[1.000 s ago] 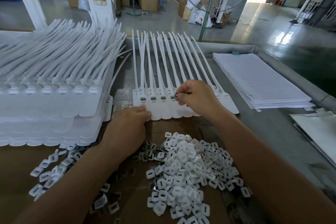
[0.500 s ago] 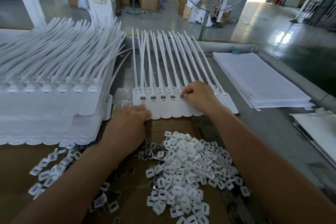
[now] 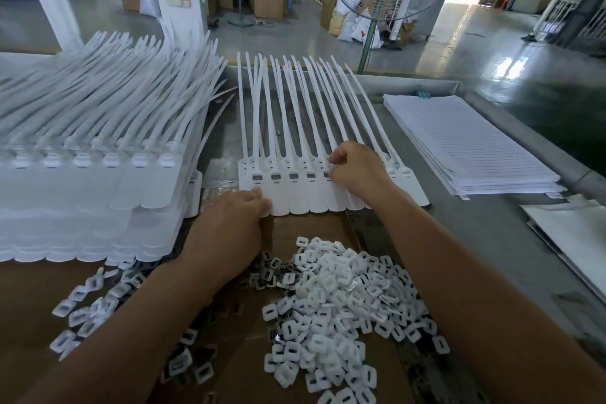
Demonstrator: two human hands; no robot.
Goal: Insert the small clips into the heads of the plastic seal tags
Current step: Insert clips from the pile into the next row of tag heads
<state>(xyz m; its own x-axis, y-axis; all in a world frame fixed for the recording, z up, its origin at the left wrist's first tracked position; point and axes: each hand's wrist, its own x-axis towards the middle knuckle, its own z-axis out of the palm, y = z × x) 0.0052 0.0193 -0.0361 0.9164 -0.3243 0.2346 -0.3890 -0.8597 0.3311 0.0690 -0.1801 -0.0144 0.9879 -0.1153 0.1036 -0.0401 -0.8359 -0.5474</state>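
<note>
A row of white plastic seal tags (image 3: 295, 197) lies flat in the middle of the table, tails fanned away from me. Several heads on the left of the row show a small dark clip in their slot. My right hand (image 3: 355, 170) sits on the tag heads right of the row's middle, its fingertips pinched together over one head; whether a clip is between them is hidden. My left hand (image 3: 229, 229) rests on the lower left corner of the row, fingers pressing the tags down. A heap of small white clips (image 3: 341, 308) lies in front of me.
A tall stack of seal tags (image 3: 88, 180) fills the left. More loose clips (image 3: 85, 308) are scattered at lower left on brown cardboard (image 3: 29, 298). White sheets (image 3: 465, 141) are stacked at right, more paper (image 3: 570, 233) at far right. A raised metal rim (image 3: 406, 80) bounds the table.
My right hand has moved a little rightwards along the row of tag heads, and one more head shows a clip. My left hand has stayed on the row's corner.
</note>
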